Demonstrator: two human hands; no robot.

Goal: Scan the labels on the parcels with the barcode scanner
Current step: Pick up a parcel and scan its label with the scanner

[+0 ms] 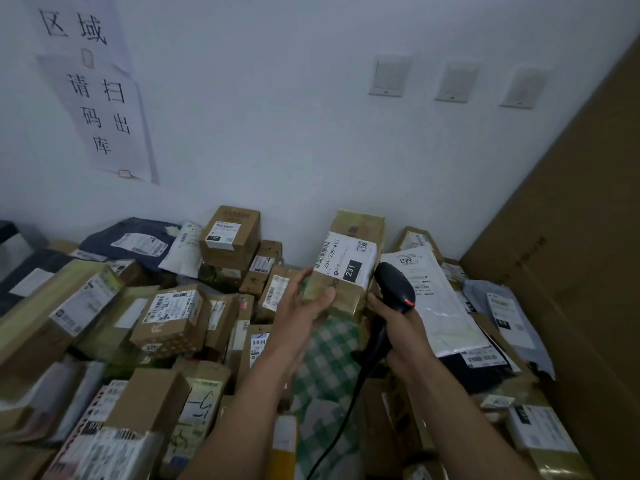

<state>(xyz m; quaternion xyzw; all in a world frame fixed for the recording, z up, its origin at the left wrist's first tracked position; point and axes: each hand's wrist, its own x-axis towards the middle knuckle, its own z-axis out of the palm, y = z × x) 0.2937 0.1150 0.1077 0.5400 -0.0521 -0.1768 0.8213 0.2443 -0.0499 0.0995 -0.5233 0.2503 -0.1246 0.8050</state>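
Note:
My left hand (304, 303) grips the near end of a long brown cardboard parcel (356, 230) and holds it up above the pile. Its white label (348, 259), printed "231-239-K01" and "231", faces me. My right hand (398, 323) grips the handle of a black barcode scanner (394, 282) just right of the parcel. The scanner's head, with a small red mark, sits beside the label's right edge. Its black cable (332, 441) hangs down toward the bottom of the view.
Several labelled cardboard boxes (169, 317) and mailer bags (436, 306) are heaped all around. A green checked cloth (329, 362) shows under my arms. A tall cardboard sheet (571, 237) leans at the right. The white wall (277, 133) behind carries paper signs (104, 112).

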